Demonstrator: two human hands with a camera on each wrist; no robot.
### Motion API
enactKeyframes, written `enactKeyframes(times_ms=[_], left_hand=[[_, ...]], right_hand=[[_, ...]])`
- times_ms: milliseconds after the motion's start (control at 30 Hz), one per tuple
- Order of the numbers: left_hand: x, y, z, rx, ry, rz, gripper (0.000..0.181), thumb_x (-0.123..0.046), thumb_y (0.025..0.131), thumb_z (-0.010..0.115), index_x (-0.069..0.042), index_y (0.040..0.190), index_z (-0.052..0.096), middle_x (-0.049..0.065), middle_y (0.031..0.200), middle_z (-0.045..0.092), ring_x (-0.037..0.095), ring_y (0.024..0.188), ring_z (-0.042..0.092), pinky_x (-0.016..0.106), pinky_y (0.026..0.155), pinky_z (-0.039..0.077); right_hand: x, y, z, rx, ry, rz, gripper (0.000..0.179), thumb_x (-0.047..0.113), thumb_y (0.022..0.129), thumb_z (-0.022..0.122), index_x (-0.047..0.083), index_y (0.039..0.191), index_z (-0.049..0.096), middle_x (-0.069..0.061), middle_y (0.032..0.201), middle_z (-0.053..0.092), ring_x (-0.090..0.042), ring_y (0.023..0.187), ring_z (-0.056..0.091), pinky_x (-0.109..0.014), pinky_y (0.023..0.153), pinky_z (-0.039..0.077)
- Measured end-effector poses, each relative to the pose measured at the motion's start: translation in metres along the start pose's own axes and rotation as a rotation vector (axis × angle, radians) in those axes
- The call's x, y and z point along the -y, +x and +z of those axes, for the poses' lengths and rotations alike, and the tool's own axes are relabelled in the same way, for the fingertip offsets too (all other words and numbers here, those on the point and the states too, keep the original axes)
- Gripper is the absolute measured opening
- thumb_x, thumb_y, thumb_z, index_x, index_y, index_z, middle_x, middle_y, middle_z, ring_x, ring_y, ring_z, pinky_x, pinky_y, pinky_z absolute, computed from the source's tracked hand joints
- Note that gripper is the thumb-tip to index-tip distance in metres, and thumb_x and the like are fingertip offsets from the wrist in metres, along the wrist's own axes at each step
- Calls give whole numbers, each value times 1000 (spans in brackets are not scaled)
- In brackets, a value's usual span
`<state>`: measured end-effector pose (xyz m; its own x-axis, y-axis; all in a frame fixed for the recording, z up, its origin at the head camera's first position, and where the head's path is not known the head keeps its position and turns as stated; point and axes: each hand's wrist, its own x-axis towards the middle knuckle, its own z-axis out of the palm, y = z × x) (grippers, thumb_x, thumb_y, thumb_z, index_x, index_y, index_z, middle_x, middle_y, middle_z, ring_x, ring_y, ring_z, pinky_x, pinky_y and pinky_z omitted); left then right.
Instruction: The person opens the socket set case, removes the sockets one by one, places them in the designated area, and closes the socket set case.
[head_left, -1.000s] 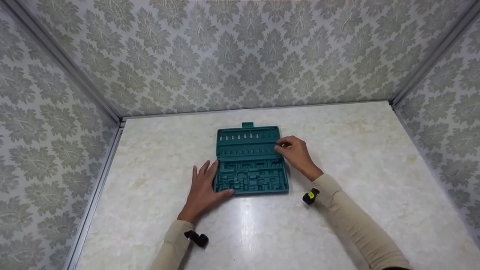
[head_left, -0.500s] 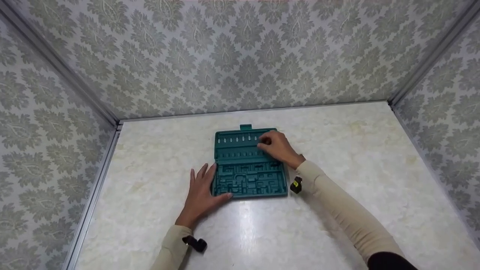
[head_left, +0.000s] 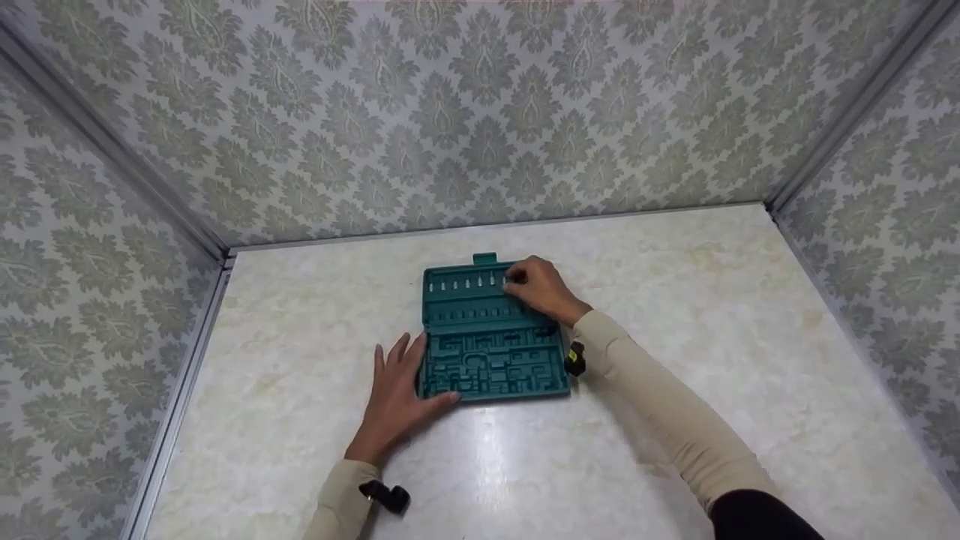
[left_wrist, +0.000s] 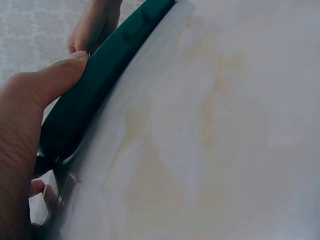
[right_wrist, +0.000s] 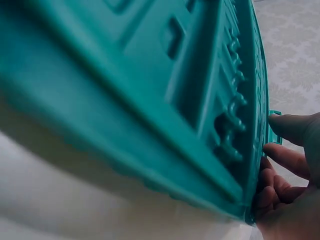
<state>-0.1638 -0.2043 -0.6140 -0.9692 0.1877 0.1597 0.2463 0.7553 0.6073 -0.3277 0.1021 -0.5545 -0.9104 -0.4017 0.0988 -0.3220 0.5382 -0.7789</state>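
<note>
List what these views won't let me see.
Head view: what, if anything, the right hand pinches; its fingers hide it.
Head view: exact shapes of the silver pieces; too small.
Left wrist view: inside of the green case; its outer wall hides it.
Right wrist view: near side wall's details; blurred.

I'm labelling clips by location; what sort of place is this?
Probably a small partitioned work booth: patterned panels stand behind and on both sides of a pale marbled tabletop, metal strips run along their corners, and an open green case lies on the tabletop.
</note>
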Motion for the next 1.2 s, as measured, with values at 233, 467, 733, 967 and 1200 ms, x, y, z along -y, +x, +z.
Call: enactKeyframes(times_ms=[233,467,733,967,1200], left_hand=[[1,-2,2,-5,5,1,123,-80,82,80,-17,176,31,15,177,37,38,168,22,62,135,-7],[0,-4,1,-10,-17,-9,123,-78,81,82,-19,176,32,15,177,36,37,168,21,63,135,-6],[-1,-2,4,7,-6,-19,123,-83,81,78,-22,177,29,14,178,33,34,169,19,58,136,-8],[0,-2,2,3,-1,-4,122,-82,82,77,-19,176,31,18,179,31,37,168,20,59,136,-7],[-2,-2,-2,10,14,-5,122,-80,82,78,-15,175,32,18,177,34,37,168,22,57,136,-8]], right_hand=[[-1,6,3,24,-22,33,33,12,108,71,-7,135,73,-25,131,67,-39,121,65,-56,108,54],[2,7,4,43,-32,62,34,11,109,70,-8,137,71,-25,131,67,-39,122,65,-56,109,54],[1,7,1,45,-53,53,32,8,108,70,-8,136,74,-26,130,73,-39,119,70,-57,106,57],[3,9,2,33,-39,36,26,5,107,71,-8,128,77,-26,114,74,-32,97,64,-50,93,55],[5,9,3,-9,116,147,36,1,104,73,-6,139,72,-25,128,67,-39,120,64,-56,108,54]])
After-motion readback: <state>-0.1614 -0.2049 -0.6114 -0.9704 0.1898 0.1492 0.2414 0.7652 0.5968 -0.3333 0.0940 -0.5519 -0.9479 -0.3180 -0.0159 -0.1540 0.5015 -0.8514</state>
